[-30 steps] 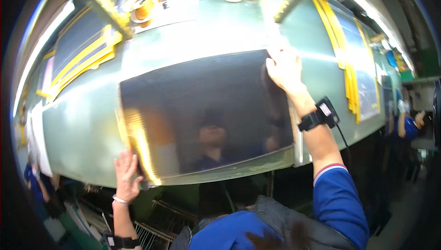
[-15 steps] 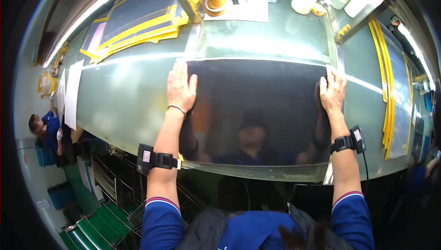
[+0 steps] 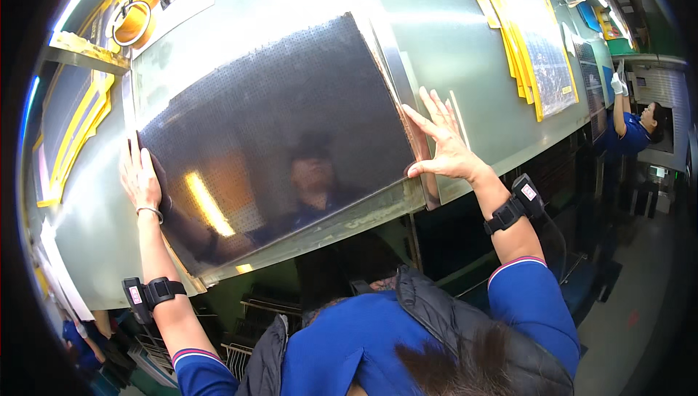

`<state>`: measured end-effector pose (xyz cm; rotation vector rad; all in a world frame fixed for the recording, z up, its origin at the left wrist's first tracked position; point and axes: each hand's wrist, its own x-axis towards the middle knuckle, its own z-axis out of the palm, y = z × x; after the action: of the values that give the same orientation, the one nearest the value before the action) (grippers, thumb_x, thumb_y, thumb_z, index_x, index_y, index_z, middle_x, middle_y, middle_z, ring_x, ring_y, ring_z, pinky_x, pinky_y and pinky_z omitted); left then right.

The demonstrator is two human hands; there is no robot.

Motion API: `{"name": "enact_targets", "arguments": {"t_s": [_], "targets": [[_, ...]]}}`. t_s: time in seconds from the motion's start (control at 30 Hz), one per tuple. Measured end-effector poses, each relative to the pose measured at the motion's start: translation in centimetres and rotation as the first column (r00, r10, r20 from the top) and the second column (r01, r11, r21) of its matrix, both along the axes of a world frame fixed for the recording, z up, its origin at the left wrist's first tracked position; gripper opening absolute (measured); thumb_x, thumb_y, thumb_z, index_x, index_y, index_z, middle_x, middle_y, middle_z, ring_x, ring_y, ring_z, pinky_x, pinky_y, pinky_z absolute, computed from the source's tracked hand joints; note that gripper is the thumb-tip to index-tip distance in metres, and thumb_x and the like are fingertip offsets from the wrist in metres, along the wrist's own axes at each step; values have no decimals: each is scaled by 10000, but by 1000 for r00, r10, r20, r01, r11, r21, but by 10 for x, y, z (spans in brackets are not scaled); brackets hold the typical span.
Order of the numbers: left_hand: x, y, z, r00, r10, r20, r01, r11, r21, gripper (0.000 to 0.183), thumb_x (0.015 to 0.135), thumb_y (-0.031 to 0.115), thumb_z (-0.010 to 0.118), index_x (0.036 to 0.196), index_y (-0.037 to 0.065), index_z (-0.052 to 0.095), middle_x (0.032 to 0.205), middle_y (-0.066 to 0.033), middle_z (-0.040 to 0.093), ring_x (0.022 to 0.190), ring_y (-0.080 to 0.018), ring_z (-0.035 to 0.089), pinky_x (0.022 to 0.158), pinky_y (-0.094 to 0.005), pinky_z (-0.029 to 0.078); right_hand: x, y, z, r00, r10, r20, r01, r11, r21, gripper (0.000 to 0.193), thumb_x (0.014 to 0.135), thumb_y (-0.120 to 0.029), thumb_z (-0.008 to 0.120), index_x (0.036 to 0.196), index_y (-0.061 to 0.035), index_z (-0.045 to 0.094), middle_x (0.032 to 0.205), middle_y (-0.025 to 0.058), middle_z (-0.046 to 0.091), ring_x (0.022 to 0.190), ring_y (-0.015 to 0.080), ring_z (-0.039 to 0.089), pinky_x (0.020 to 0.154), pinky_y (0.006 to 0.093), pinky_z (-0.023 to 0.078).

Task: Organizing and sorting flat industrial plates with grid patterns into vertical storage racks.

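Note:
A dark, glossy rectangular panel point(image 3: 283, 120) with fine rows of dots lies flat on the greenish glass tabletop point(image 3: 240, 0). My left hand point(image 3: 140, 178) rests along its left edge, fingers stretched out and close together. At the panel's near right corner is my right hand point(image 3: 447, 138), fingers spread wide over the table and thumb by the panel's edge. Neither hand grips anything. Black straps with small boxes sit on both of my forearms.
Yellow-edged sheets are stacked at the right point(image 3: 520, 32) and left point(image 3: 76, 134). A tape roll point(image 3: 132, 24) lies on white paper at the far left. Metal strips point(image 3: 396, 69) flank the panel. A co-worker point(image 3: 634, 123) stands at the far right.
The view has turned to the right, so the panel appears slanted. My right hand has moved from the panel's far right corner to its near right corner, and its fingers have spread.

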<state>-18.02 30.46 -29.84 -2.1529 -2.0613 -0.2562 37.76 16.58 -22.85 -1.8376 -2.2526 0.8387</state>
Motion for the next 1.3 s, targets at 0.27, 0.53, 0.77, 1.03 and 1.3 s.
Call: {"name": "enact_targets", "arguments": {"t_s": [0.27, 0.53, 0.77, 1.03, 1.3], "targets": [[-8, -7, -3, 996, 94, -13, -94, 992, -87, 576, 930, 338, 390, 1389, 12, 268, 1435, -183, 271, 1341, -305, 222, 1109, -384, 145, -103, 1, -17, 858, 509, -63, -497, 856, 145, 768, 795, -544, 533, 1383, -97, 323, 1452, 130, 272, 1372, 305, 163, 1101, 506, 38], [-22, -19, 21, 993, 53, 105, -48, 998, -52, 628, 930, 379, 386, 1382, -35, 247, 1445, -215, 233, 1361, -315, 176, 1114, -407, 91, -75, 144, -36, 960, -215, 181, 62, 791, 609, 579, 877, -345, 512, 1371, -99, 338, 1385, 163, 351, 1290, 329, 304, 1060, 539, 175], [11, -193, 29, 984, 1, 180, 3, 1000, -20, 706, 885, 415, 463, 1372, -51, 255, 1437, -249, 218, 1357, -358, 164, 1112, -438, 80, -42, -3, -23, 964, 15, 265, -123, 909, 398, 714, 859, -419, 514, 1371, 23, 285, 1444, 174, 263, 1356, 328, 195, 1085, 517, 90], [12, -310, 89, 988, -74, 138, 111, 950, -291, 873, 785, 489, 579, 1371, -52, 225, 1425, -241, 237, 1342, -356, 209, 1108, -448, 143, -51, -118, 26, 962, 274, 22, -271, 932, 242, 940, 625, -388, 724, 1343, 48, 301, 1415, 213, 258, 1318, 348, 244, 1095, 495, 139], [-19, -353, 92, 973, -224, -62, 231, 961, 154, 386, 682, -19, 526, 1063, -20, 588, 1081, -187, 599, 1042, -312, 577, 924, -414, 453, -50, -86, 19, 691, 710, 139, -622, 485, 614, 439, 761, -68, 575, 1173, -217, 589, 1230, 110, 534, 1150, 264, 510, 1029, 463, 344]]}}
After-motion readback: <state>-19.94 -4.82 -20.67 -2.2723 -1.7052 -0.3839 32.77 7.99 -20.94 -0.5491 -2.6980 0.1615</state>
